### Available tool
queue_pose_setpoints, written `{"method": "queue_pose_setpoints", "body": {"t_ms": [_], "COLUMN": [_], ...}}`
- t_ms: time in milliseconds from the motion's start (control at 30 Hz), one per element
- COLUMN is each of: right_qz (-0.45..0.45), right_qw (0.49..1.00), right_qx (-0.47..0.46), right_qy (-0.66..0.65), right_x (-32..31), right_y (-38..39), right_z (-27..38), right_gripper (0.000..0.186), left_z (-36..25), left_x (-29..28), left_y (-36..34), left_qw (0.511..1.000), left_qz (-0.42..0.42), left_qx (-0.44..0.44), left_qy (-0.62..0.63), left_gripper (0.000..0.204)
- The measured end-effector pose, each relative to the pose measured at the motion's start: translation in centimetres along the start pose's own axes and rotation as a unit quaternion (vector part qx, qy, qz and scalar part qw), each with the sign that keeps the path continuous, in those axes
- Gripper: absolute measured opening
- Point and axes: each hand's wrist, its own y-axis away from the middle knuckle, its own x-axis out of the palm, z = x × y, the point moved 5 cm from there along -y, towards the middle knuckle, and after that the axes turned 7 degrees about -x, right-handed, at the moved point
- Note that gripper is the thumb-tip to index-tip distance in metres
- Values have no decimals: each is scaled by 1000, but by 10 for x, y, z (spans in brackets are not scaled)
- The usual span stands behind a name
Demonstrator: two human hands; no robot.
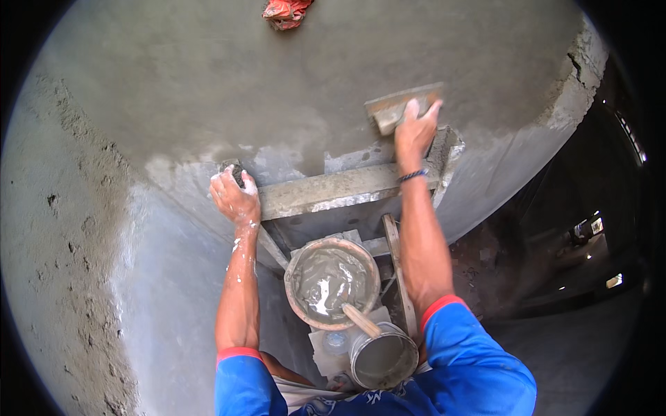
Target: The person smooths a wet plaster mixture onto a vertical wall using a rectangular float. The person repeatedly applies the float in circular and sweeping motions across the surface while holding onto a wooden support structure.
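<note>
My right hand (416, 128) grips a rectangular plastering float (385, 111) against the grey plastered surface (298, 76). My left hand (236, 197) is closed around a grey, cement-crusted piece at the left end of a crossbar (326, 187); whether it is part of the frame I cannot tell. Its fingers and forearm are spattered white. Below the crossbar, between my arms, a round pan (309, 267) holds wet grey slurry, with a wooden handle (361, 319) sticking out toward a bucket (381, 364) of greyish liquid beside it.
A red crumpled bag (284, 10) lies at the top. Rough plastered wall (76, 263) runs down the left. At right, the curved surface ends in a cracked edge (576, 76) beside a dark lower space. An upright wooden bar (395, 256) stands beside the pan.
</note>
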Motion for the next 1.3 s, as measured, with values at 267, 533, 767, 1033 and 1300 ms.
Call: {"method": "queue_pose_setpoints", "body": {"t_ms": [267,533,767,1033,1300], "right_qz": [268,-5,30,-24,70], "right_qw": [955,998,995,999,997], "right_qx": [115,6,75,8,-7], "right_qy": [-54,-55,-55,-42,-18], "right_x": [114,51,81,2,11], "right_y": [180,70,130,-1,12], "right_z": [65,19,7,11,50], "right_gripper": [91,82,83,81,84], "left_z": [8,-5,-9,-2,6], "left_x": [-4,-2,5,3,4], "left_y": [1,2,1,3,3], "left_qw": [999,1000,999,1000,997], "left_qz": [15,6,32,22,61], "left_qx": [5,-3,5,0,-29], "left_qy": [-31,2,-5,-12,-29], "left_gripper": [36,35,40,39,41]}}
